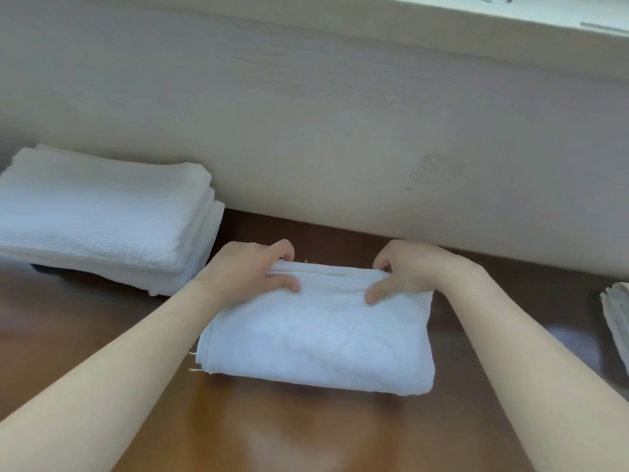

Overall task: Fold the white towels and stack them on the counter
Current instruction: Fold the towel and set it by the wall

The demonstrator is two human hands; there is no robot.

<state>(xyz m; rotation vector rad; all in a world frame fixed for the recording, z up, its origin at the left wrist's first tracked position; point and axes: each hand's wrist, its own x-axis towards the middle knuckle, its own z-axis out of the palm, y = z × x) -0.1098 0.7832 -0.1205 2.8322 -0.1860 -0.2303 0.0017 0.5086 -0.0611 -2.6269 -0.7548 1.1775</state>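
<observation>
Found at middle left of frame a squared stack of folded white cloth towels (102, 216) on the glossy brown wooden counter (306, 434). Noted at centre the left hand (248, 270) and right hand (405, 270) each pinching the far edge of a folded white towel (316, 342) lying flat, near the stack. Judged well advanced but unfinished: this towel not yet stacked, further white cloth (616, 315) at right edge apparently awaiting folding.

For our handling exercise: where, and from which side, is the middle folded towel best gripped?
Probably the folded towel by its far edge, near both corners, reaching over from the near side, as the left hand and right hand do: its loose layers show at the left.
</observation>
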